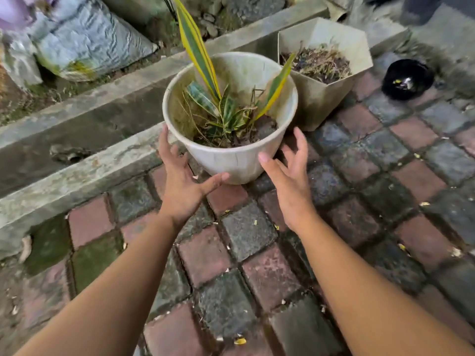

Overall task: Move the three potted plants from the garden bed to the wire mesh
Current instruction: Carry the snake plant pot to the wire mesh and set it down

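- Head view: our left hand and right hand reach toward a round white pot with a yellow-edged striped plant.
- The fingers of both hands are spread wide, flanking the pot; the left thumb touches its lower wall, but neither hand grips it.
- The pot stands on the red and grey paving bricks, beside a concrete gutter.
- Just behind it sits a hexagonal pot of dry stems, touching or nearly so.
- A small black pot lies further right, well apart.
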The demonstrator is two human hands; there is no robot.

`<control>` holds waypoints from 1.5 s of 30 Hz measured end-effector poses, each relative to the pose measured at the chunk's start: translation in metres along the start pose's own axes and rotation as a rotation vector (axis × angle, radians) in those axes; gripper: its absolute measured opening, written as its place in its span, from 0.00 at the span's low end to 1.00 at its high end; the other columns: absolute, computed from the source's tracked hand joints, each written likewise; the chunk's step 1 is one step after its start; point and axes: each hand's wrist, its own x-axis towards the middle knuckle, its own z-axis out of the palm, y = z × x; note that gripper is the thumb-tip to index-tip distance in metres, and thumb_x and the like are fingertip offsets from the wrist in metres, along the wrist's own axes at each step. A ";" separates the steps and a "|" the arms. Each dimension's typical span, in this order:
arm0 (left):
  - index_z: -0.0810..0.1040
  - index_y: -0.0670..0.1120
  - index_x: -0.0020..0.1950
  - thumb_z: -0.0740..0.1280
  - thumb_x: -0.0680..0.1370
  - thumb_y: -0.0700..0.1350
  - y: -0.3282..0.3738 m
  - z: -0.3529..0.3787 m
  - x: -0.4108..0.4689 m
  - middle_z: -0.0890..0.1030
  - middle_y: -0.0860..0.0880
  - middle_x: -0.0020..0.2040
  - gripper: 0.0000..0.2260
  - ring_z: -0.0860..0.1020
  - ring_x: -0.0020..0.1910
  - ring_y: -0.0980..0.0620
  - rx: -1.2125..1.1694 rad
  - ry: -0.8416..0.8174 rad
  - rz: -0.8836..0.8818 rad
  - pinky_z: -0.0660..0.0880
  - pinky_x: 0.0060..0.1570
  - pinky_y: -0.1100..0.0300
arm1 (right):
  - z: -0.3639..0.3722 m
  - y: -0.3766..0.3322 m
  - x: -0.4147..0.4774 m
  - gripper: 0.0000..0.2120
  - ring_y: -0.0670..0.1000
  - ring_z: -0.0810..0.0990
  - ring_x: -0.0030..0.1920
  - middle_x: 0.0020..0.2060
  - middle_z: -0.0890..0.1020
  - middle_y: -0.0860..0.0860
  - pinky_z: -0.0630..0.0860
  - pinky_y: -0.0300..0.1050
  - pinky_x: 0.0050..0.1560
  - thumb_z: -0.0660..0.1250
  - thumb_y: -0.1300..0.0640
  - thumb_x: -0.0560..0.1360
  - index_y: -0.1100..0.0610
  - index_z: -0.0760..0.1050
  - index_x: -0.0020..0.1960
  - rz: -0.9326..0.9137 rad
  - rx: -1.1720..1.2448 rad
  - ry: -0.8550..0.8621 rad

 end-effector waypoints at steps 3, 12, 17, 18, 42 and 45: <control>0.42 0.56 0.84 0.88 0.58 0.63 -0.017 0.006 0.014 0.67 0.37 0.83 0.70 0.72 0.81 0.40 -0.068 0.063 -0.029 0.67 0.80 0.33 | 0.002 0.021 0.013 0.52 0.41 0.72 0.74 0.81 0.62 0.55 0.75 0.33 0.63 0.78 0.49 0.65 0.44 0.51 0.81 -0.076 0.054 0.033; 0.47 0.43 0.85 0.89 0.48 0.63 -0.004 0.011 0.022 0.66 0.37 0.84 0.78 0.67 0.82 0.36 -0.208 -0.046 -0.105 0.66 0.79 0.30 | -0.009 0.029 0.042 0.53 0.51 0.69 0.76 0.79 0.66 0.57 0.70 0.45 0.74 0.77 0.66 0.63 0.48 0.52 0.79 -0.114 0.003 -0.128; 0.47 0.45 0.85 0.83 0.55 0.49 -0.011 0.017 0.015 0.66 0.39 0.84 0.66 0.68 0.82 0.37 -0.133 -0.009 -0.143 0.67 0.77 0.26 | -0.014 0.041 0.047 0.56 0.50 0.73 0.72 0.79 0.67 0.58 0.75 0.37 0.64 0.79 0.61 0.61 0.51 0.52 0.81 -0.143 -0.012 -0.109; 0.47 0.46 0.85 0.81 0.57 0.48 -0.013 0.017 0.016 0.67 0.39 0.83 0.64 0.68 0.82 0.37 -0.127 -0.007 -0.149 0.67 0.77 0.26 | -0.014 0.043 0.049 0.55 0.50 0.73 0.72 0.79 0.66 0.58 0.75 0.37 0.64 0.78 0.64 0.63 0.51 0.52 0.81 -0.156 -0.002 -0.104; 0.47 0.48 0.83 0.85 0.53 0.49 0.017 0.028 -0.012 0.65 0.45 0.82 0.68 0.67 0.82 0.43 -0.155 -0.191 -0.080 0.67 0.80 0.34 | -0.043 0.037 -0.039 0.55 0.52 0.62 0.81 0.81 0.59 0.43 0.72 0.33 0.67 0.78 0.55 0.66 0.41 0.48 0.82 -0.202 -0.002 -0.014; 0.42 0.43 0.84 0.89 0.49 0.58 0.021 0.038 -0.023 0.62 0.43 0.83 0.77 0.62 0.85 0.40 -0.188 -0.160 -0.047 0.62 0.84 0.39 | -0.057 0.027 -0.035 0.57 0.55 0.62 0.81 0.83 0.56 0.52 0.74 0.31 0.63 0.78 0.59 0.65 0.42 0.45 0.81 -0.175 -0.041 -0.026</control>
